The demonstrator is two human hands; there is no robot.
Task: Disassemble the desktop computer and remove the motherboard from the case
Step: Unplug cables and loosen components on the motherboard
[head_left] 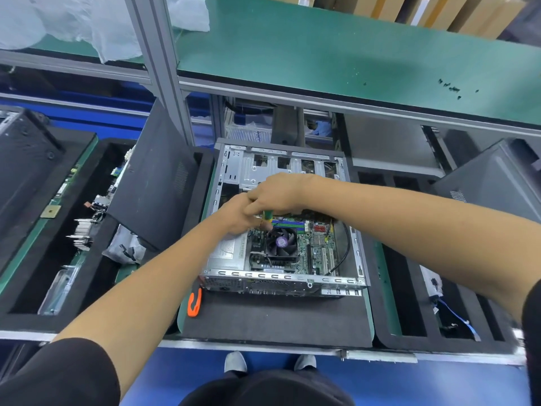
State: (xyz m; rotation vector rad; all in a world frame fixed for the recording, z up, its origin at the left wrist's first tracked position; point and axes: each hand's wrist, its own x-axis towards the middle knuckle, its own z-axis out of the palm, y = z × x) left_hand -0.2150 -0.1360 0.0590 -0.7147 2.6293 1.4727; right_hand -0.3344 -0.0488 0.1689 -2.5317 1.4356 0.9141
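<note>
An open metal computer case lies flat on a dark mat in front of me. Inside it the green motherboard shows, with a black CPU cooler fan that has a purple hub. Blue and green memory slots run just behind the fan. Both hands meet over the fan's far left corner. My right hand grips a screwdriver with a green and yellow handle, held upright. My left hand is curled around the lower part of the tool; its tip is hidden.
The removed black side panel leans to the left of the case. An orange-handled tool lies on the mat at the case's near left corner. Black foam trays on the left hold boards and heatsinks. Another case stands at the right. A green shelf overhangs behind.
</note>
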